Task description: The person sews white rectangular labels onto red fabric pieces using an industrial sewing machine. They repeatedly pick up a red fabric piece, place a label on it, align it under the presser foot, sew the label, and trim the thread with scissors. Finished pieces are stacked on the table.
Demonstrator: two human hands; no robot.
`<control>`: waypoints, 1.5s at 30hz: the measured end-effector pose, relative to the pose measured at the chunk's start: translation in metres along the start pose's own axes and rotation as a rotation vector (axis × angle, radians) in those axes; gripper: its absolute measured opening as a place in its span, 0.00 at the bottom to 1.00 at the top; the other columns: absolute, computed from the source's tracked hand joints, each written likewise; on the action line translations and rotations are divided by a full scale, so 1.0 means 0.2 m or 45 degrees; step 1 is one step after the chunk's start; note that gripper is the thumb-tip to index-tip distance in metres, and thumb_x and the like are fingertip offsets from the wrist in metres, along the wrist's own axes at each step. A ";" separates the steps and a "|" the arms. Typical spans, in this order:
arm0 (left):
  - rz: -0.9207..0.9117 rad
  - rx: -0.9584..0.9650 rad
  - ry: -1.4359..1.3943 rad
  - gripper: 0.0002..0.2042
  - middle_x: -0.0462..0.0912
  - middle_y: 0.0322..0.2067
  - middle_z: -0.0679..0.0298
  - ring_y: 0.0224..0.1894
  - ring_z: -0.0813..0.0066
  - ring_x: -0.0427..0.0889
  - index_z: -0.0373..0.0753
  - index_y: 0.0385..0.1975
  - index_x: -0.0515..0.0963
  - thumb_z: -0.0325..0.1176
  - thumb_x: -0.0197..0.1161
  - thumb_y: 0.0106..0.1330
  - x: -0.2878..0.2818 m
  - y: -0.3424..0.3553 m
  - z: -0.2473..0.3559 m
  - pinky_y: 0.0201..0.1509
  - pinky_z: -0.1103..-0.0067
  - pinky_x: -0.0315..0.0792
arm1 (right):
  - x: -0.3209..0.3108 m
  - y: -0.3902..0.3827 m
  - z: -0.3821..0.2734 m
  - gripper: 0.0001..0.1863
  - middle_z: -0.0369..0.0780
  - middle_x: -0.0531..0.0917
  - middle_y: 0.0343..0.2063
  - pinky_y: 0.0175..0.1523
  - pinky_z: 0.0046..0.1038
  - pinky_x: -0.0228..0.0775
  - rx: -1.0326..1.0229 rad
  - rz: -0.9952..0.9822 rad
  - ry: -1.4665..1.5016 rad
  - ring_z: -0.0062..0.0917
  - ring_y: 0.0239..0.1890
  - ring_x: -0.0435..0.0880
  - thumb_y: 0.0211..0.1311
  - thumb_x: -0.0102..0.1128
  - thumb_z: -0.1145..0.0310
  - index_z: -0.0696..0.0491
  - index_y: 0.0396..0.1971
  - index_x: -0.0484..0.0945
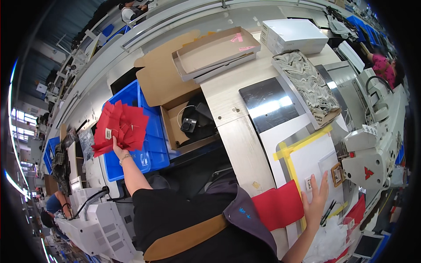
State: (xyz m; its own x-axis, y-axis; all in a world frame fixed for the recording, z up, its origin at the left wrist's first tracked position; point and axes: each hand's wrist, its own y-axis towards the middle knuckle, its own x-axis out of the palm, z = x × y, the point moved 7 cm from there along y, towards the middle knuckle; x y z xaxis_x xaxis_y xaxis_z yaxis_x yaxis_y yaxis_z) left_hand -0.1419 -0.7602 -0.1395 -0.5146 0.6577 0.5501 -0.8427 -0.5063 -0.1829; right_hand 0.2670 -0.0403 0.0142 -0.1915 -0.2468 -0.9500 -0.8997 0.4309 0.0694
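My left hand (120,152) is closed on the lower edge of a fanned bunch of red fabric pieces (131,130), held at the blue bin (158,151). A small pale label shows on the front piece. Whether the bunch rests on the bin is hard to see. My right hand (314,201) is open, fingers spread, over the work plate beside the sewing machine (370,164). Left of it lies a flat red fabric piece (277,206), and a small white label (308,183) is at its fingertips. Thread snips (328,213) lie just right of that hand.
A long box of folded labels (302,81) and a white box (294,37) stand at the back. An open cardboard box (169,120) holds a small black device (188,125). Yellow tape (302,143) edges the plate. A second machine (103,223) is at lower left.
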 end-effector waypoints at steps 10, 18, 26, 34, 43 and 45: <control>1.138 -0.850 0.959 0.24 0.77 0.47 0.46 0.53 0.52 0.76 0.30 0.52 0.70 0.40 0.60 0.61 -0.84 -0.14 -0.17 0.53 0.63 0.74 | -0.05 -0.07 0.10 0.36 0.47 0.55 0.71 0.71 0.41 0.49 0.058 0.113 -0.065 0.45 0.72 0.55 0.52 0.63 0.77 0.49 0.64 0.68; 0.452 1.181 1.411 0.28 0.73 0.54 0.56 0.58 0.56 0.71 0.39 0.60 0.68 0.31 0.63 0.57 0.69 -0.17 0.07 0.63 0.62 0.61 | -0.07 -0.25 0.24 0.32 0.46 0.61 0.69 0.70 0.43 0.50 0.216 0.193 -0.043 0.45 0.68 0.60 0.52 0.64 0.72 0.48 0.62 0.71; -1.644 1.641 1.104 0.17 0.79 0.47 0.60 0.51 0.61 0.75 0.41 0.47 0.78 0.22 0.65 0.55 2.13 -1.78 -0.65 0.55 0.70 0.65 | -0.04 -0.35 0.25 0.21 0.40 0.75 0.57 0.65 0.42 0.56 0.349 0.340 -0.168 0.34 0.58 0.72 0.53 0.67 0.67 0.48 0.50 0.80; -2.898 0.962 0.575 0.10 0.79 0.33 0.67 0.39 0.69 0.77 0.43 0.36 0.81 0.23 0.67 0.53 2.09 -2.96 -1.16 0.44 0.75 0.68 | -0.06 -0.43 0.28 0.13 0.33 0.81 0.44 0.53 0.34 0.59 0.509 0.630 -0.144 0.26 0.47 0.78 0.49 0.69 0.71 0.47 0.38 0.83; -3.560 0.674 0.303 0.04 0.76 0.32 0.67 0.39 0.69 0.76 0.43 0.30 0.80 0.32 0.67 0.56 1.73 -3.43 -1.15 0.45 0.74 0.68 | -0.11 -0.69 0.35 0.10 0.29 0.80 0.35 0.49 0.33 0.54 0.955 0.818 -0.401 0.22 0.40 0.77 0.50 0.68 0.74 0.47 0.34 0.82; -3.622 0.743 0.324 0.04 0.76 0.31 0.67 0.39 0.69 0.76 0.43 0.29 0.80 0.32 0.67 0.56 1.69 -3.45 -1.16 0.46 0.74 0.68 | -0.13 -0.79 0.37 0.10 0.29 0.81 0.35 0.49 0.32 0.53 1.070 0.830 -0.474 0.21 0.40 0.77 0.50 0.68 0.74 0.47 0.34 0.82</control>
State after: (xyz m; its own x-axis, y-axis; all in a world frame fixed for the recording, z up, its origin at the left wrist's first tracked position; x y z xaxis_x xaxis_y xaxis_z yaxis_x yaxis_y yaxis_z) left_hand 0.2290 -0.0587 -0.0171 0.5522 -0.2693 -0.7890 0.6586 0.7212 0.2147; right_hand 0.4424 -0.0383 0.0047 -0.2730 0.4526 -0.8489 -0.0943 0.8656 0.4918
